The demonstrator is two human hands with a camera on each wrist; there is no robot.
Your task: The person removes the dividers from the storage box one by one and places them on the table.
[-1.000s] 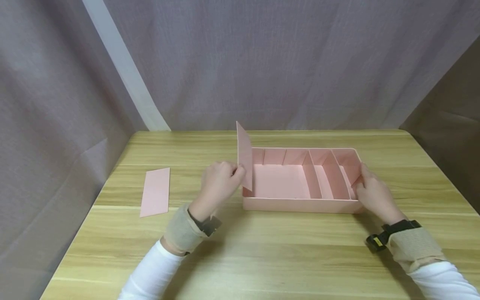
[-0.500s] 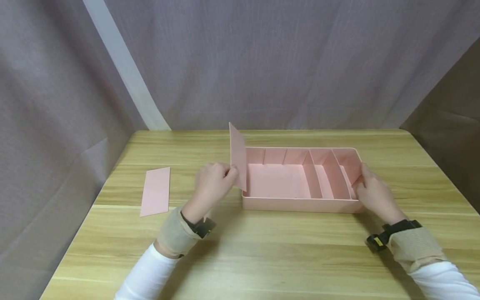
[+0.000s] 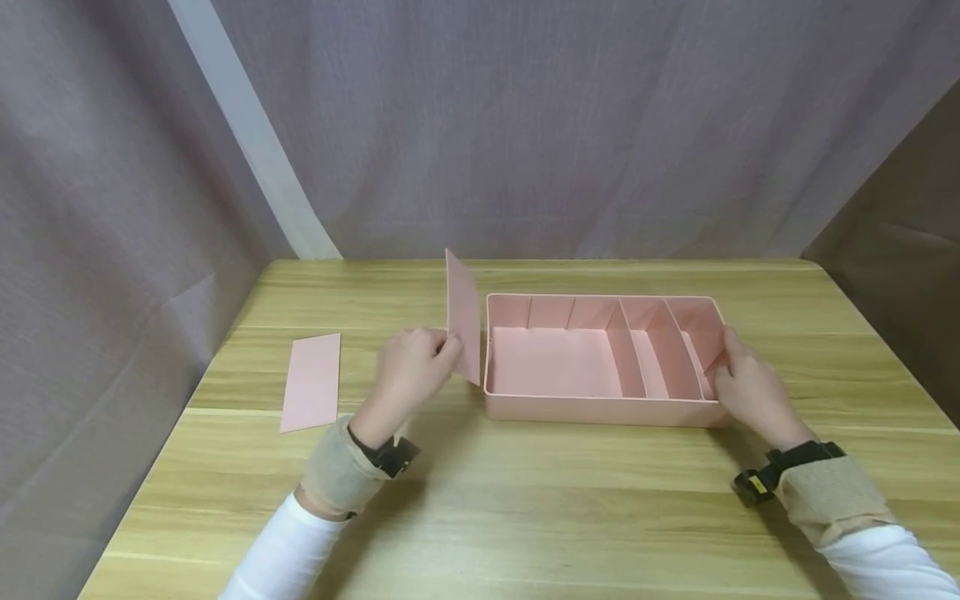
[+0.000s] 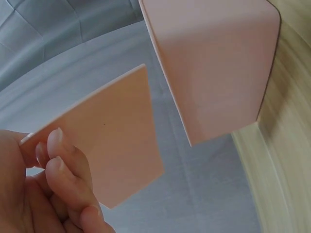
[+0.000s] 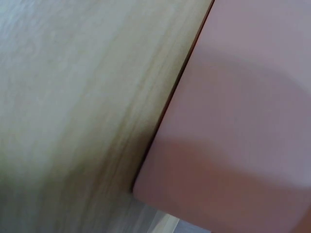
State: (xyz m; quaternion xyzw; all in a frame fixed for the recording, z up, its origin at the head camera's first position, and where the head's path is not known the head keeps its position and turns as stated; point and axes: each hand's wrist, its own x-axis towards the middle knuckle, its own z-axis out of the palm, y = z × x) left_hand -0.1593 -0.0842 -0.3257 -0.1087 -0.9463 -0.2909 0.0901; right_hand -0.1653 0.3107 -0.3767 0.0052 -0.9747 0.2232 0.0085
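Note:
A thin pink divider panel (image 3: 464, 321) stands upright in the air just left of the pink box (image 3: 600, 410). My left hand (image 3: 412, 367) pinches it near its lower left edge; in the left wrist view thumb and fingers close on one corner of the panel (image 4: 121, 131), apart from the box's end wall (image 4: 223, 73). At the box's right end my right hand (image 3: 753, 392) grips the end wall, with some fingers hidden inside. Only the box's outer wall (image 5: 243, 121) and the tabletop appear in the right wrist view, not the hand.
Another flat pink panel (image 3: 312, 383) lies on the wooden table (image 3: 540, 517) at the left. Two dividers (image 3: 671, 350) stand across the box's right half; its left part is one wide compartment with slotted walls. Grey curtains (image 3: 525, 125) hang behind the table.
My left hand has carried the divider panel leftward, from over the box's left end to outside it. The right hand and the box have stayed in place.

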